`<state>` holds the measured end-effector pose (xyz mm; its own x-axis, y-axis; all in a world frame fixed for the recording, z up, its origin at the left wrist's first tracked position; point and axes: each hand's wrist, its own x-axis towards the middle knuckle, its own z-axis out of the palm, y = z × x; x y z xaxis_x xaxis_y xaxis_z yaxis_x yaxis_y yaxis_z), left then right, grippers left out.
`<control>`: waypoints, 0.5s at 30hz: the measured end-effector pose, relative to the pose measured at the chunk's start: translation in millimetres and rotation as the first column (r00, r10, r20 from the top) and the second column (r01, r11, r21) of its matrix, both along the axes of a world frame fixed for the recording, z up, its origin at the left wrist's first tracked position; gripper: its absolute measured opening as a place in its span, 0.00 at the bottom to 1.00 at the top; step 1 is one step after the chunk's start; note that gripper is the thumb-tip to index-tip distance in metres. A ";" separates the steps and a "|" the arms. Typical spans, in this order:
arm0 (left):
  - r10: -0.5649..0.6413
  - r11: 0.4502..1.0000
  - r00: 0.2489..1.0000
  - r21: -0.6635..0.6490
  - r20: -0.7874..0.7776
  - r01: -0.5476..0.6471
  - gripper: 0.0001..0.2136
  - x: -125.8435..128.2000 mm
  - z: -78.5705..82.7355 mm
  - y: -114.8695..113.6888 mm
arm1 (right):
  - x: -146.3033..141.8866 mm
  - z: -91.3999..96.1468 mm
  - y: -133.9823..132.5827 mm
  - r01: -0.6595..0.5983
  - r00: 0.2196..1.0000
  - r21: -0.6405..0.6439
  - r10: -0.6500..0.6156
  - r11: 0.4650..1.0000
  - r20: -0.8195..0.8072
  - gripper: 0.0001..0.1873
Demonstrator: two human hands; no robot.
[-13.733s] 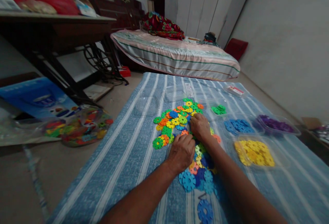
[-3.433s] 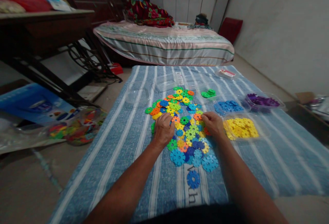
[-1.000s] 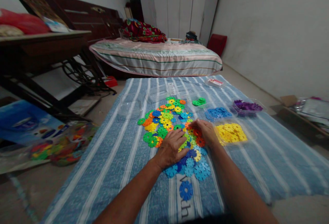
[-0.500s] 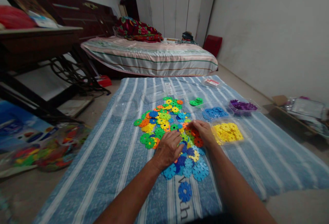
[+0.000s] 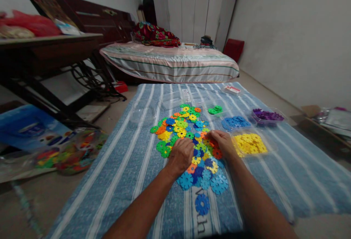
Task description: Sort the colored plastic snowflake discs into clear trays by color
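While the left hand curls over the left of the disc pile, fingers bent, any hold hidden; the right hand has thumb and fingers nearly together by orange discs at the right edge, whether gripping one I cannot tell; a blue disc lies apart, nearer.

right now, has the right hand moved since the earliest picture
Yes: the right hand has moved rightward, judged against the printed lettering at the far end of the cloth.
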<state>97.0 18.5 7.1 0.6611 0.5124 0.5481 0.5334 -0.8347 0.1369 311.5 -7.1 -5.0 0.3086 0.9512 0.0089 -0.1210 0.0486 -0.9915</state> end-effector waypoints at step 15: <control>0.139 0.990 0.988 -0.005 0.071 -0.139 0.10 -24.0 -2.4 22.2 | -0.4 0.7 -0.7 -0.007 0.999 -0.015 0.008 1.000 0.048 0.24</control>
<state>73.0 40.7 4.8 0.5428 0.5967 0.5910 0.6337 -0.7528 0.1781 311.1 -7.8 -4.3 0.3008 0.9536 0.0098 -0.0737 0.0334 -0.9967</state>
